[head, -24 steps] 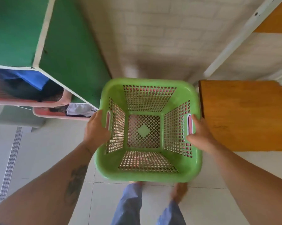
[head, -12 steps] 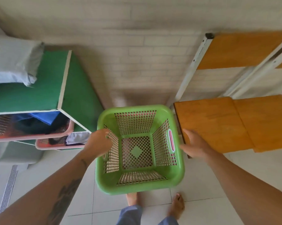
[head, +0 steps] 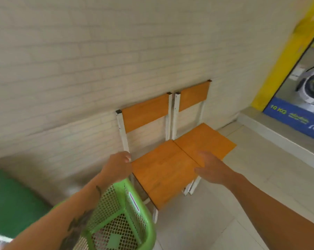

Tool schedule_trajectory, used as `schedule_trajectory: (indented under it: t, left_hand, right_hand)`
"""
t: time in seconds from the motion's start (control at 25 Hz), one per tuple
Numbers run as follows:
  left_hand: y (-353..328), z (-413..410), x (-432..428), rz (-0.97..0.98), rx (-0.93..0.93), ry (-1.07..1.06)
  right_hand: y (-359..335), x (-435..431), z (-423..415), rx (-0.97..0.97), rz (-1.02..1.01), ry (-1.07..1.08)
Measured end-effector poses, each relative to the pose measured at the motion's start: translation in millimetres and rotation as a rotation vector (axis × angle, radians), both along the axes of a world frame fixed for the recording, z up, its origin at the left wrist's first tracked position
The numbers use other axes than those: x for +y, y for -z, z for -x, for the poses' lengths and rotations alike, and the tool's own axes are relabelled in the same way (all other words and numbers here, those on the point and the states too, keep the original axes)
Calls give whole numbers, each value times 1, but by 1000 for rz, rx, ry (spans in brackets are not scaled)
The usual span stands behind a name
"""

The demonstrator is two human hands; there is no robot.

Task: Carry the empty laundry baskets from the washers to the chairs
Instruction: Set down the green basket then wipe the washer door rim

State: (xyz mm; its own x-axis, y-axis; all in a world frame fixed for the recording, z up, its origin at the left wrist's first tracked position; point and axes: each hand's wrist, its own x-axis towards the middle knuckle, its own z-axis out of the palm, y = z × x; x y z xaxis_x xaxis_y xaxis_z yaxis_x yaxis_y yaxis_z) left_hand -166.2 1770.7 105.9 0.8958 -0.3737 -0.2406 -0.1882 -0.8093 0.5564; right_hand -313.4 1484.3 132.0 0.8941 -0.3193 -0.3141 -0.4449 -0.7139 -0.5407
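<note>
Tiled floor [head: 203, 230] carrying 2 chairs [head: 163, 170] standing side by side, touching, backs vs brick wall. Green basket [head: 121, 224] sitting just left of near chair; seats bare.

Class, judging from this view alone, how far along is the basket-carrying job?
Done: the green basket sits low beside the near chair, empty. In hand: nothing; the left hand is above the basket's rim and the right hand is open over the seat. Left: whether more baskets wait at the washer cannot be seen.
</note>
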Motion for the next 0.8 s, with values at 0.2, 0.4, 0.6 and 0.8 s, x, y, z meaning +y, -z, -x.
schedule_trajectory:
  t: [0.2,0.4,0.6,0.8]
  left_hand:
    - [-60,37,-177,53,-157,240]
    - [-101,103,-355,136,-224,437]
    - [-122,150,-507,149,-227,592]
    - [-134,158,-650,99,-289,745]
  right_hand:
    - [-44,-126,98,-97,84,201]
    - [-77,-256,201,-124,211,394]
    - [-105,-365,270,-88,274,566]
    - [-115,-474,295,-60,340,691]
